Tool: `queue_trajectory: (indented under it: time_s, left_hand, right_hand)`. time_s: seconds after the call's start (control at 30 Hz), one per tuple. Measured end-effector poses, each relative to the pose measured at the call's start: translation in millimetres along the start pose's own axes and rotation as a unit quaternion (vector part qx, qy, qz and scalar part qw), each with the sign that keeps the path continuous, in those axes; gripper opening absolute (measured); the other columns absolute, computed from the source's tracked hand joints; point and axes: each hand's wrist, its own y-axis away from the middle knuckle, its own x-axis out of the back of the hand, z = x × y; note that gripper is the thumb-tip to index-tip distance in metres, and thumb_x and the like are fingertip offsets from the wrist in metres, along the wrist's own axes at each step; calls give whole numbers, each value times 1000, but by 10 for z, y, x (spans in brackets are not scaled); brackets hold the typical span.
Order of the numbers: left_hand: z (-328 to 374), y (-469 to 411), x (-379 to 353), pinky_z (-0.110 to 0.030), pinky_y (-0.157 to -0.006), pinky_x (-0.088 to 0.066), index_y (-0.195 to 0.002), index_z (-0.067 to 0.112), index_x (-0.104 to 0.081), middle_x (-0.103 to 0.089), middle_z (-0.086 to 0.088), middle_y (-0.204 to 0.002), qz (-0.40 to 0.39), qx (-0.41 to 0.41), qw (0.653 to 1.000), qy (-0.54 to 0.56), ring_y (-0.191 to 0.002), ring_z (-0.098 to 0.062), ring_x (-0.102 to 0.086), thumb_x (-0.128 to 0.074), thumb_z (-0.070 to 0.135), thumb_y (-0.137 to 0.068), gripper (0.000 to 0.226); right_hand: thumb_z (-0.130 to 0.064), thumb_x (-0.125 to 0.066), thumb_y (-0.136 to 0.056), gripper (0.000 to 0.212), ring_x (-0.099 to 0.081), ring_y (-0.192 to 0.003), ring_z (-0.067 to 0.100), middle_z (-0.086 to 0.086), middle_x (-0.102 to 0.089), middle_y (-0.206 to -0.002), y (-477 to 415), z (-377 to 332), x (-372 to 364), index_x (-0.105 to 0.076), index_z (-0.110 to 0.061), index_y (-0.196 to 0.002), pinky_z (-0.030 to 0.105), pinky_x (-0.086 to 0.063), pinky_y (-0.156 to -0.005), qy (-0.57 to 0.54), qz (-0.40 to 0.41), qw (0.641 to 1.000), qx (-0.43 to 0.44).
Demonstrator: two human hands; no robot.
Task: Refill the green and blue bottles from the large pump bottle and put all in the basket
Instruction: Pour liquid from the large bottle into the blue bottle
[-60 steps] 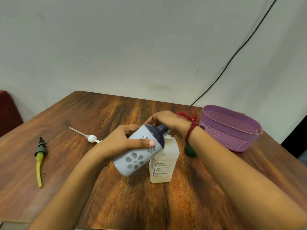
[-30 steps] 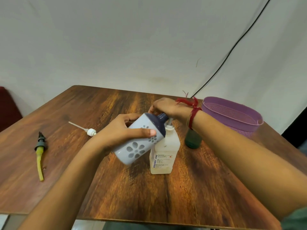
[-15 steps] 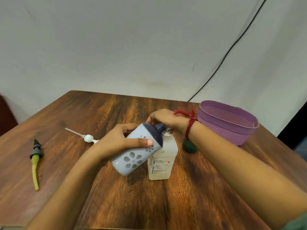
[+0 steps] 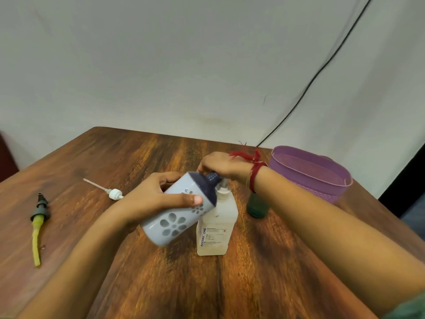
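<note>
My left hand (image 4: 156, 199) grips the pale blue bottle (image 4: 177, 215) with flower marks, tilted so its dark neck points up and right under the pump. The large pump bottle (image 4: 216, 229), translucent with a printed label, stands upright at the table's middle. My right hand (image 4: 218, 166) rests curled over the pump head, which it hides. The green bottle (image 4: 256, 207) stands behind my right forearm, partly hidden. The purple basket (image 4: 310, 173) sits at the back right with nothing visible in it.
A white cap with a long dip tube (image 4: 110, 192) lies on the wooden table (image 4: 230, 284) left of my left hand. A dark cap with a yellow-green tube (image 4: 38, 224) lies near the left edge. A black cable (image 4: 322, 67) runs down the wall.
Both hands and the bottles keep the same pose; the blue bottle's neck stays at the pump. Only the head camera has shifted slightly.
</note>
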Motion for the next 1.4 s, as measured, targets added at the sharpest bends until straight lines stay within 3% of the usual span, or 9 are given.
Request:
queue_trajectory:
  time_s: [0.2, 0.37, 0.53, 0.67, 0.8, 1.03, 1.2, 1.33, 1.4]
  left_hand:
    - [-10, 44, -18, -25, -55, -56, -105, 15, -64, -74, -10, -84, -3, 10, 1000, -7, -69, -25, -72, -77, 51, -49, 68]
    - [20, 48, -8, -26, -57, -56, -105, 15, -64, -74, -11, -86, -6, 10, 1000, -7, -70, -25, -72, -77, 51, -51, 66]
    - [10, 42, -28, -25, -56, -56, -104, 14, -65, -74, -11, -85, 2, 7, 1000, -1, -69, -26, -72, -78, 49, -48, 67]
    - [34, 40, -37, -24, -54, -55, -104, 15, -65, -74, -11, -83, 4, 2, 1000, 6, -67, -25, -72, -78, 49, -46, 68]
    - [29, 26, -52, -23, -53, -55, -105, 16, -64, -74, -10, -83, -2, 1, 1000, -1, -67, -24, -72, -77, 50, -47, 69]
    - [59, 53, -10, -23, -54, -54, -104, 18, -65, -74, -10, -83, 5, 1, 1000, -11, -67, -25, -72, -77, 51, -47, 66]
    - [15, 61, -36, -22, -54, -54, -104, 19, -64, -74, -9, -84, -6, -4, 1000, 1, -68, -23, -72, -76, 50, -49, 64]
    - [24, 43, -39, -24, -56, -55, -103, 18, -65, -74, -10, -85, -5, -4, 1000, -2, -70, -25, -72, -77, 50, -51, 62]
    - [27, 21, -32, -25, -56, -56, -102, 17, -65, -74, -10, -85, 6, -7, 1000, 0, -70, -25, -72, -77, 50, -50, 62]
  right_hand:
    - [-20, -39, -98, 28, -51, -71, 14, -2, -56, -81, 24, 103, -78, -63, -16, -83, 25, -45, -62, -21, -10, 1000, 9]
    - [-23, -40, -95, 34, -53, -76, 17, 8, -63, -96, -57, 54, -28, -68, -6, -106, 28, -45, -67, 27, 5, 1000, -5]
    - [-17, -43, -93, 28, -51, -69, 14, -1, -59, -80, -39, 95, -82, -66, -17, -78, 26, -44, -60, -19, 13, 1000, 16]
    - [-24, -39, -96, 26, -47, -67, 14, 4, -54, -83, -1, 57, -3, -61, -11, -101, 25, -41, -59, 34, -11, 999, 9]
    - [-22, -40, -95, 35, -47, -66, 14, 1, -52, -77, 25, 105, -34, -62, -5, -116, 25, -40, -59, -46, -14, 999, -1]
    - [-24, -40, -96, 24, -45, -66, 14, 3, -50, -79, -41, 43, 4, -59, -9, -96, 25, -39, -58, 44, -24, 999, 15]
    - [-21, -41, -97, 26, -49, -73, 14, -1, -54, -81, -14, 142, -86, -63, -13, -87, 27, -44, -69, -33, -28, 999, 25]
    - [-24, -40, -96, 32, -48, -75, 16, 4, -55, -85, -89, 112, -35, -64, -6, -107, 29, -47, -73, 30, -27, 999, 15]
    - [-26, -40, -96, 29, -47, -74, 17, 4, -53, -85, -123, 91, 3, -63, -8, -100, 26, -42, -66, 48, -22, 999, 8]
